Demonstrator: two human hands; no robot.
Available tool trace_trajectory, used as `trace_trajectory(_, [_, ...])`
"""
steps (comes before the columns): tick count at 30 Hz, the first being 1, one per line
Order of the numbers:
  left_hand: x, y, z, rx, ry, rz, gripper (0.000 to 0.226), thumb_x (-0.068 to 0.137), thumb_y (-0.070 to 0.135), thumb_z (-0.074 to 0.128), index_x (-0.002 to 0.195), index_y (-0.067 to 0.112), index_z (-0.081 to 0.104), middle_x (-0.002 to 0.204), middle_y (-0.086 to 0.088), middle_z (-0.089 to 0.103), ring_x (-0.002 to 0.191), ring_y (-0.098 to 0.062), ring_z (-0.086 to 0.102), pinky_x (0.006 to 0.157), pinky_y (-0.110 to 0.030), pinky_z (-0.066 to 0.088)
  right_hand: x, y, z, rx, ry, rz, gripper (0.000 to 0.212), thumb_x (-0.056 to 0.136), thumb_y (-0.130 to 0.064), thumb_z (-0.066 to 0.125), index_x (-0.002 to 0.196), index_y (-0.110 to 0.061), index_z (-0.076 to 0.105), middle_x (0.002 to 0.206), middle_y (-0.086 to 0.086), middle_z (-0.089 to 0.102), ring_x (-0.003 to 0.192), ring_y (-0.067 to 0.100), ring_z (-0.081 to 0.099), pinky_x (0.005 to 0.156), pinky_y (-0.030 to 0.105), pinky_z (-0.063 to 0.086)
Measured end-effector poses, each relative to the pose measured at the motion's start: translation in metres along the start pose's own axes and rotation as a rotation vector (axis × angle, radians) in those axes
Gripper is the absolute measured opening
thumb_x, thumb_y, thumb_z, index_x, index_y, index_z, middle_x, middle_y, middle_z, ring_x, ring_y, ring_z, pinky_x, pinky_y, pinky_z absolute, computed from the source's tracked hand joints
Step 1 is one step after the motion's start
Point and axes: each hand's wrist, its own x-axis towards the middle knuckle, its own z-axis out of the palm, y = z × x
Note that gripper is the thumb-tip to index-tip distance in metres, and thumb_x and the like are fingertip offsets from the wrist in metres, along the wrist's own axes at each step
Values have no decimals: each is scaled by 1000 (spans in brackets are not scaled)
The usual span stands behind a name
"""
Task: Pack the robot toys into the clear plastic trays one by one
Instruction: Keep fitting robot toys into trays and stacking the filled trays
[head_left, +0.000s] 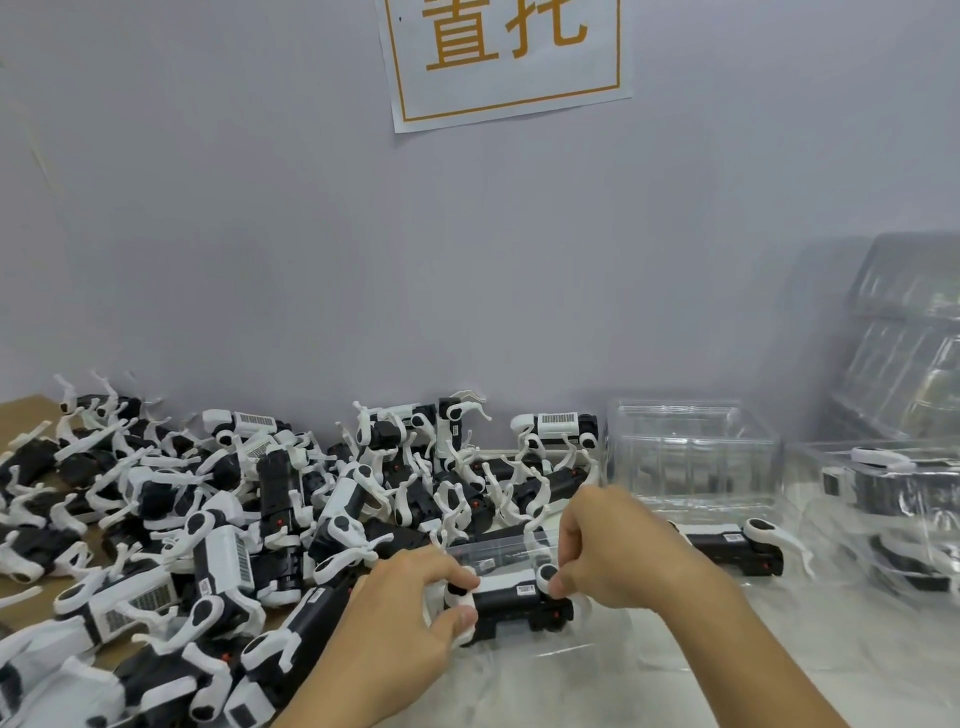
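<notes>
Two hands work on one black-and-white robot toy (511, 597) near the bench's front edge, in a clear tray (519, 551). Its long axis runs left to right along the bench. The left hand (400, 618) pinches its left end; the right hand (608, 551) pinches its right end. Dozens of loose toys (234, 499), too tangled to count, heap toward the left. One stack of empty trays (691, 457) stands at the back edge, right.

Two bare forearms entering from the lower edge, left hand (415, 597) and right hand (608, 545) uncovered, no gloves worn, no sleeves seen on either forearm, short trimmed nails seen on the fingers, remainder of the body out of view
</notes>
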Motion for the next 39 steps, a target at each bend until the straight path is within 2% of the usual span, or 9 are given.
trace_trajectory(5, [0, 0, -1, -29, -1, 3, 17, 84, 33, 75, 94, 46, 68, 114, 28, 60, 120, -2, 50, 111, -37, 34, -1, 2, -6, 54, -53, 3, 21, 71, -32, 89, 69, -21, 72, 78, -7, 71, 73, 10, 67, 73, 31, 58])
trace_trajectory(9, [-1, 2, -1, -20, 9, 8, 16, 86, 35, 74, 95, 45, 67, 115, 29, 56, 122, 2, 46, 113, -34, 30, -6, 5, -15, 43, -169, 1, 26, 71, -31, 89, 82, -28, 66, 82, -16, 55, 71, 3, 56, 61, 20, 44])
trace_trajectory(14, [-2, 1, -1, -14, -11, -1, 17, 84, 34, 75, 93, 46, 67, 115, 32, 52, 122, 5, 42, 111, -30, 26, -6, -5, -5, -55, -185, 67, 32, 77, -25, 85, 102, -22, 66, 82, -11, 44, 87, 16, 57, 73, 28, 48])
trace_trajectory(19, [-1, 3, -2, -117, -10, 25, 20, 82, 27, 78, 92, 43, 70, 111, 25, 59, 116, 6, 47, 112, -35, 31, -7, 0, -12, 0, -213, 22, 39, 76, -32, 85, 103, -31, 56, 97, -12, 44, 79, 7, 50, 59, 19, 38])
trace_trajectory(23, [-2, 3, 0, -144, -31, 81, 16, 88, 25, 72, 96, 38, 66, 112, 31, 54, 118, 8, 43, 111, -35, 32, 0, -3, -5, 86, -97, -52, 38, 80, -46, 78, 112, -33, 62, 95, -14, 50, 90, 10, 55, 77, 26, 47])
trace_trajectory(28, [-1, 8, 0, 17, -66, 126, 10, 94, 34, 61, 102, 40, 61, 116, 35, 44, 118, 9, 35, 102, -30, 27, 6, -8, 13, 76, -8, -57, 9, 84, -34, 78, 86, -26, 75, 85, -10, 66, 80, 8, 63, 80, 34, 58])
trace_trajectory(31, [7, 16, -5, 157, -153, 102, 12, 93, 40, 56, 105, 41, 58, 114, 31, 43, 114, 7, 34, 104, -33, 30, 7, -7, 14, 97, -3, -33, 9, 82, -33, 80, 80, -26, 74, 83, -10, 66, 78, 8, 63, 80, 35, 58])
trace_trajectory(35, [24, 35, -7, 377, -246, -3, 22, 90, 52, 57, 108, 40, 56, 135, 17, 39, 130, -10, 32, 111, -50, 28, 6, -6, 12, 136, -1, -26, 11, 80, -34, 81, 78, -28, 72, 89, -11, 63, 81, 9, 62, 82, 35, 57])
trace_trajectory(39, [24, 40, 11, 362, -115, -17, 21, 89, 54, 62, 104, 39, 58, 134, 13, 38, 132, -12, 27, 111, -41, 24, 8, -4, 12, 135, -7, -42, 10, 81, -34, 81, 79, -27, 74, 89, -10, 62, 80, 7, 61, 79, 32, 56])
